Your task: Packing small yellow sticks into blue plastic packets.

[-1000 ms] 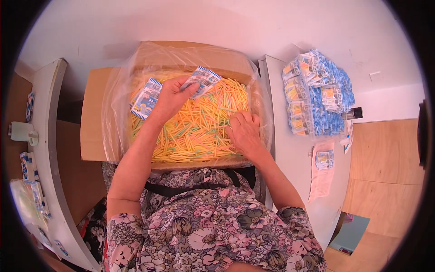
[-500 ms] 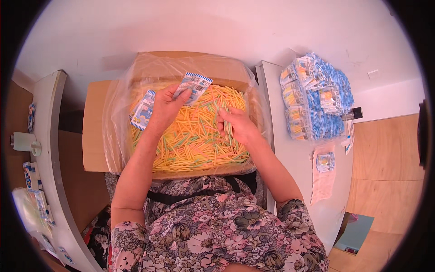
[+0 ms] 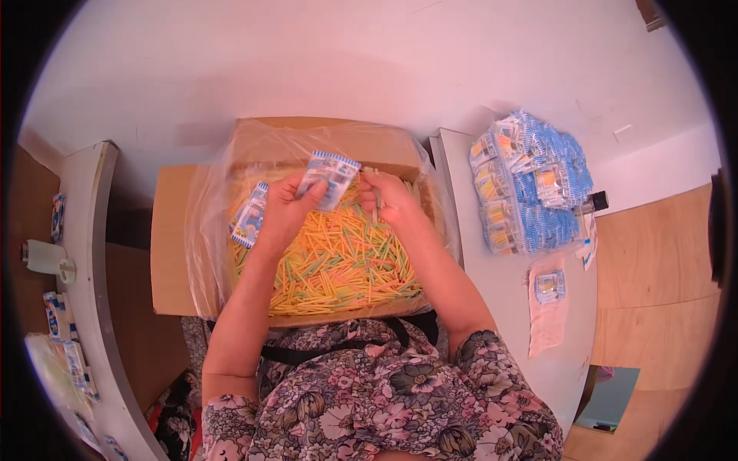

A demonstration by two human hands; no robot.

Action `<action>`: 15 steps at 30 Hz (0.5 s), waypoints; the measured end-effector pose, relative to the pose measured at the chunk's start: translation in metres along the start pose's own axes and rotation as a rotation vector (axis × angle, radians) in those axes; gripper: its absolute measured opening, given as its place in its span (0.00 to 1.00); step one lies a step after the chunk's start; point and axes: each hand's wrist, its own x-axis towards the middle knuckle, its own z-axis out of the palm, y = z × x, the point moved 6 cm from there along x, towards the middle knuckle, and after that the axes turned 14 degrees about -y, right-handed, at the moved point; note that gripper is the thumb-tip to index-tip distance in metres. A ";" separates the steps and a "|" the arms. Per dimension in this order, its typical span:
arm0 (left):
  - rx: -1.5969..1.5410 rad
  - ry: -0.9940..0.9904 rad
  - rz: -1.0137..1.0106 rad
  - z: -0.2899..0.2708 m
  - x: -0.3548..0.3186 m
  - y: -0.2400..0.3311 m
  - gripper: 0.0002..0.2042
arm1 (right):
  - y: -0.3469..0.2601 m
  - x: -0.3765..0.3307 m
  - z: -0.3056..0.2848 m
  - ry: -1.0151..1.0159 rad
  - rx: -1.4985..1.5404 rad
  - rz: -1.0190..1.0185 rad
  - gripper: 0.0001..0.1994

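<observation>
Pinched between the fingers and thumb of my left hand is a small blue-and-white printed packet. My right hand is closed on a few thin coloured sticks, close to the packet's right edge. Both hands hover over a cardboard box full of loose yellow, orange, pink and green sticks. More of these packets show left of my left wrist; whether they lie on the sticks or are held, I cannot tell.
Clear plastic film lines the box and spills over its sides. On the right table stands a bulky clear bag of filled packets, with a single packet on a pink cloth. A left shelf borders the box.
The sticks in my right hand have been lifted from the pile up to the packet's right edge. My left hand keeps hold of the packet. The whole view has shifted slightly.
</observation>
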 end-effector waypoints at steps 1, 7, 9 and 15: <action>-0.004 0.005 0.005 -0.001 0.000 0.003 0.10 | -0.001 -0.007 0.003 -0.001 -0.008 0.003 0.11; -0.149 -0.376 -0.344 0.038 -0.007 -0.016 0.13 | -0.015 -0.045 0.048 -0.062 -0.123 -0.352 0.14; -0.129 -0.376 -0.291 0.038 -0.007 -0.022 0.12 | -0.011 -0.058 0.066 -0.003 -0.195 -0.393 0.16; -0.066 -0.497 -0.384 0.058 -0.012 -0.027 0.08 | -0.007 -0.063 0.073 -0.147 -0.400 -0.487 0.25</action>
